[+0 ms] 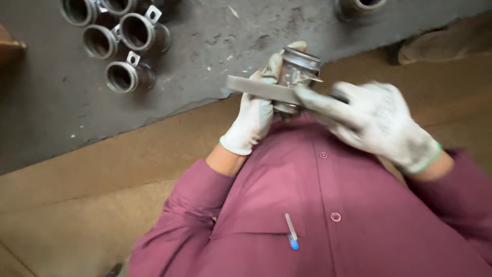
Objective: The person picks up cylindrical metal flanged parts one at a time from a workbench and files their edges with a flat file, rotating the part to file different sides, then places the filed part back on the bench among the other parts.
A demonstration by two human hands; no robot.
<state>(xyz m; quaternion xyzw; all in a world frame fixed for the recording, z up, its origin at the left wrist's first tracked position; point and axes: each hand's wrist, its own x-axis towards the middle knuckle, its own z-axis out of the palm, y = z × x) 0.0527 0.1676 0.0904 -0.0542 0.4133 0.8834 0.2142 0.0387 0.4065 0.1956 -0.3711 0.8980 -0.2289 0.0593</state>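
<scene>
The left hand, gloved in white, rises from a bent wrist with its fingers curled round a short metal cylinder, thumb tip showing above the rim. The right hand (also gloved, slightly blurred) reaches across from the other side, fingers closed on a flat metal file whose blade lies against the cylinder just beyond the left fingertips. Similar metal rings lie well apart on the dark floor.

No packages, labels, signs or screens show anywhere around the gloved hands (only bare metal parts and plain cloth nearby).
</scene>
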